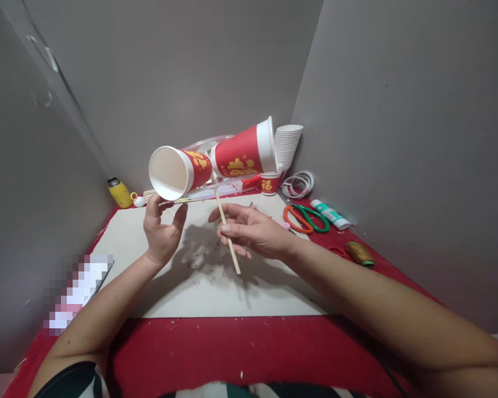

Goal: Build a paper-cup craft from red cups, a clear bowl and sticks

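Two red and white paper cups with gold characters are joined base to base above the board: the left paper cup (170, 173) has its mouth turned toward me, and the right paper cup (244, 150) points right. My left hand (164, 232) grips the left cup from below, thumb and fingers at its underside. Between thumb and fingers of my right hand (249, 229) is a slim wooden stick (231, 249), slanting up to where the cups meet. How the stick and cups are fixed there is hidden.
A pale board (166, 298) lies on a red cloth (182, 354). Behind stand a stack of paper cups (288, 143) and a yellow bottle (119, 193). At right are green-handled scissors (315, 218), a glue tube (330, 214) and a thread spool (360, 254). Grey walls enclose the table.
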A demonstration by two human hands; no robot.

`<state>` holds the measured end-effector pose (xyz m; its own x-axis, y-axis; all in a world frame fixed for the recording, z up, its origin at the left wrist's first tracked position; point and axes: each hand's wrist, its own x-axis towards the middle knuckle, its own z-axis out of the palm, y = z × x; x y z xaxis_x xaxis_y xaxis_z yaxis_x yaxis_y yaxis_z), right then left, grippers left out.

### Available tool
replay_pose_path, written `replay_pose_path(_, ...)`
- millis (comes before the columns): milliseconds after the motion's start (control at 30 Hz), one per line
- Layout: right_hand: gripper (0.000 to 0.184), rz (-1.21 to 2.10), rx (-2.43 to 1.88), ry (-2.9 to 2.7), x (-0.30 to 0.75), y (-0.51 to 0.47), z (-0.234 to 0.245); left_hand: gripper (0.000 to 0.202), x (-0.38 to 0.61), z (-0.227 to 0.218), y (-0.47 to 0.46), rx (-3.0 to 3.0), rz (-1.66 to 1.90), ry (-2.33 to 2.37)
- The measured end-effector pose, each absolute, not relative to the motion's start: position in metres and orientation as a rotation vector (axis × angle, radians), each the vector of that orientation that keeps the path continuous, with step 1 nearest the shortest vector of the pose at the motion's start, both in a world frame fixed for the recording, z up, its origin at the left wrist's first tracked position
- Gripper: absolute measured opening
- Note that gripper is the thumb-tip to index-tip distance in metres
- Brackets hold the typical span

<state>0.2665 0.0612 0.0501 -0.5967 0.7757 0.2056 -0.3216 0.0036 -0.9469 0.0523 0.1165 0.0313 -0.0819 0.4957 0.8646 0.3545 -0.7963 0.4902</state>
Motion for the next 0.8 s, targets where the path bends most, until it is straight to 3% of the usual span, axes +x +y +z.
replay_pose_path(300, 0.025, 1.771, -0.476, -1.477, 0.259, 0.06, 0.049, 0.015, 0.05, 0.047, 0.103, 2.409, 2.046, 1.157)
replay_pose_path(800, 0.013, 1.587, -0.594, -1.573, 0.237, 0.052, 0.056, 0.027, 0.044, 0.059, 0.099, 2.142, 2.193, 1.289)
